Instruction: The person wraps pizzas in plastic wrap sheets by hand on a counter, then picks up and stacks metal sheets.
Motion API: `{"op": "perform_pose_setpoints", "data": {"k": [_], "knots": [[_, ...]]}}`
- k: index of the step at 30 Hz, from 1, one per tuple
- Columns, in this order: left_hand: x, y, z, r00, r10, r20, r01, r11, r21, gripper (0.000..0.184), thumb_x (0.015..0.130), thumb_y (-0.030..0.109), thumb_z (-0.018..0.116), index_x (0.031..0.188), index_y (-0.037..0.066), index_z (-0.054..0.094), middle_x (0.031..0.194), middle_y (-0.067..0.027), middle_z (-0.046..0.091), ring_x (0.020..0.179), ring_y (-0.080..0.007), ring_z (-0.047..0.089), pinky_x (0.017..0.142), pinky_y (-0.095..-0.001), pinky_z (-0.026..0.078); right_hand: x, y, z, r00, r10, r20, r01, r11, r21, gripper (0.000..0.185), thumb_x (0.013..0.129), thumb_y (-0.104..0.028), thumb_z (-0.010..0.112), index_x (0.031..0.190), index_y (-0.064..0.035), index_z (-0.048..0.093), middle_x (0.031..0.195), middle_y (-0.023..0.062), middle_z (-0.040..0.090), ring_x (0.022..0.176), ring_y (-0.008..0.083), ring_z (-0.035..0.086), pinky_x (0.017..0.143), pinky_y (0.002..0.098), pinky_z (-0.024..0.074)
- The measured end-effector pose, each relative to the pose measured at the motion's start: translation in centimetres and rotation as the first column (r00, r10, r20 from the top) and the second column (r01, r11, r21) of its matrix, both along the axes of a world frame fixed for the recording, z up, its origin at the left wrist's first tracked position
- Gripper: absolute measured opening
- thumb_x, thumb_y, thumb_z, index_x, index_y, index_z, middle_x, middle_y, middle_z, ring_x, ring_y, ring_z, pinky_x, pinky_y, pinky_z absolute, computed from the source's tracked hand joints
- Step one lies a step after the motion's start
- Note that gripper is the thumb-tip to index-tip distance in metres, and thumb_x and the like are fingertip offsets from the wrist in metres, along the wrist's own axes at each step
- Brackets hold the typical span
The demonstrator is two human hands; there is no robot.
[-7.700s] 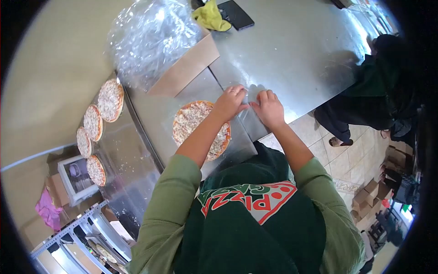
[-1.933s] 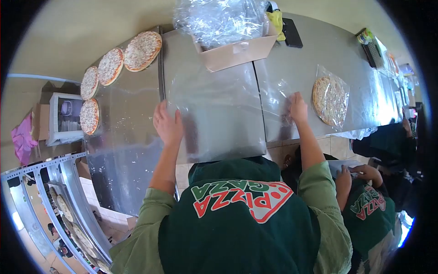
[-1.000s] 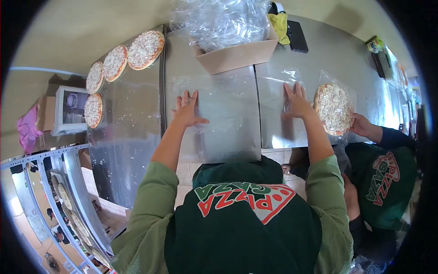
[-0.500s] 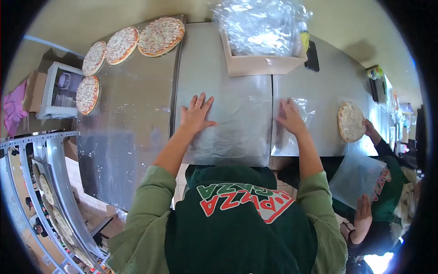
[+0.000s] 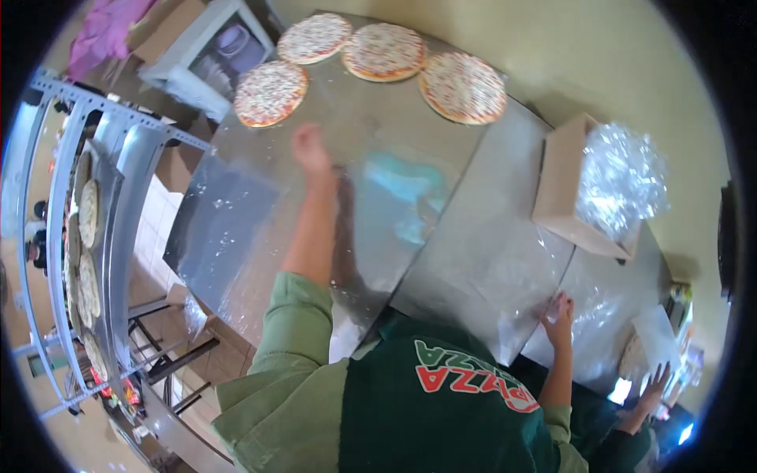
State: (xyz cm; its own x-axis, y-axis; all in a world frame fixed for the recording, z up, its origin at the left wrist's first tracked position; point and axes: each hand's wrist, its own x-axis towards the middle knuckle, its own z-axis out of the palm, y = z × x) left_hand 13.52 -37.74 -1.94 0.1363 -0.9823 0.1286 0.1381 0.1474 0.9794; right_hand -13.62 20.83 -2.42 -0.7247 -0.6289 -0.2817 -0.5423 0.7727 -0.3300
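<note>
- While the left hand (image 5: 310,150) is blurred over the bench (image 5: 244,181), its fingers point towards the nearest pizza (image 5: 270,93); whether they are open or closed cannot be told.
- The right hand (image 5: 558,309), well apart from the left, has its fingers bent at a clear bag (image 5: 485,292); whether they grip the film cannot be told.
- The clear bag lies spread on the bench, in front of the green apron (image 5: 441,410).
- Just beyond the left hand, the nearest pizza lies flat, with three more pizzas (image 5: 384,52) curving away along the bench edge.
- Beyond the right hand stands a cardboard box (image 5: 561,169) heaped with clear film (image 5: 621,183).
- Further right, a co-worker's hand (image 5: 653,392) is beside a pale sheet (image 5: 656,337).
</note>
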Motion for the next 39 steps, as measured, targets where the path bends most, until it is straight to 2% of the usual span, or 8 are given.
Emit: {"op": "perform_pose_setpoints", "data": {"k": [1,2,10,16,18,28,33,39], "knots": [[3.3,-3.9,0.0,0.954,0.272,-0.121,-0.229,0.93,0.288,0.03,0.082,0.038,0.056,0.096,0.011,0.053,0.095,-0.0028,0.057,0.06,-0.0113,0.047,0.045,-0.026,0.037,0.1,0.1,0.2,1.0,0.011,-0.005,-0.011,1.0,0.013,0.094,0.059,-0.013,0.075,0.137,-0.0105,0.023,0.137,0.0205,0.028,0.125,0.041,0.027,0.103,0.0441,0.0261],[6.3,-7.3,-0.4,0.92,0.379,-0.099,-0.312,0.862,0.399,0.039,0.084,0.047,0.048,0.102,0.012,0.05,0.09,-0.0048,0.054,0.064,-0.0144,0.045,0.057,-0.0309,0.04,0.2,0.2,0.5,1.0,0.014,-0.012,-0.014,0.999,0.029,0.097,0.057,-0.012,0.077,0.138,-0.0125,0.021,0.138,0.0208,0.026,0.125,0.0409,0.027,0.103,0.0441,0.0263],[12.9,-18.1,1.4,0.811,0.296,-0.504,0.2,0.67,0.715,0.1,0.067,0.083,0.013,0.12,0.002,0.037,0.102,-0.014,0.051,0.08,-0.0242,0.04,0.074,-0.0358,0.032,1.8,-1.1,3.9,0.998,-0.062,0.028,0.052,0.958,0.284,0.101,0.056,-0.015,0.078,0.139,-0.0233,0.02,0.139,0.0232,0.02,0.125,0.0384,0.03,0.098,0.0436,0.0338],[9.6,-17.5,-0.9,0.558,-0.167,-0.813,0.434,0.894,0.114,0.094,0.076,0.074,0.005,0.12,-0.001,0.042,0.123,-0.0185,0.044,0.112,-0.0339,0.041,0.092,-0.0534,0.033,4.2,0.3,4.5,1.0,-0.009,-0.003,0.009,0.958,0.288,0.072,0.077,-0.028,0.062,0.137,-0.0258,0.023,0.14,0.0215,0.021,0.123,0.0386,0.032,0.097,0.0456,0.0334],[8.9,-18.0,-4.0,0.176,-0.434,-0.884,0.638,0.734,-0.233,0.082,0.083,0.065,0.008,0.126,0.001,0.038,0.128,-0.0185,0.042,0.118,-0.0366,0.038,0.1,-0.0582,0.024,5.6,-1.2,6.4,0.996,-0.087,0.024,0.072,0.926,0.369,0.067,0.08,-0.029,0.058,0.137,-0.0255,0.024,0.141,0.019,0.02,0.125,0.0381,0.029,0.098,0.0474,0.0306],[2.2,-6.1,-5.1,0.649,-0.044,-0.759,0.503,0.774,0.385,0.07,0.085,0.058,0.021,0.126,0.004,0.04,0.126,-0.0159,0.045,0.113,-0.0341,0.044,0.096,-0.0547,0.032,5.8,2.8,3.9,0.955,-0.298,0.014,0.298,0.954,-0.039,0.037,0.086,-0.024,0.05,0.122,-0.0183,0.048,0.133,0.0129,0.036,0.118,0.0345,0.039,0.097,0.0428,0.0331],[-1.8,10.4,-5.0,0.637,-0.203,-0.744,0.737,0.444,0.51,0.066,0.086,0.056,0.025,0.125,0.005,0.04,0.125,-0.015,0.046,0.111,-0.0331,0.045,0.094,-0.0534,0.035,6.1,3.6,3.9,0.962,-0.247,-0.113,0.239,0.967,-0.084,0.034,0.082,-0.016,0.053,0.116,-0.0136,0.053,0.128,0.0129,0.042,0.111,0.0328,0.045,0.094,0.04,0.0371],[-11.2,30.8,-5.7,0.328,-0.208,-0.922,0.902,-0.222,0.371,0.061,0.087,0.053,0.031,0.125,0.007,0.041,0.124,-0.014,0.048,0.109,-0.0319,0.048,0.092,-0.0519,0.039,5.7,5.0,2.8,0.962,-0.265,-0.071,0.233,0.925,-0.3,0.033,0.08,-0.006,0.05,0.113,-0.0079,0.054,0.125,0.014,0.046,0.111,0.0324,0.046,0.094,0.0388,0.0375]]}}
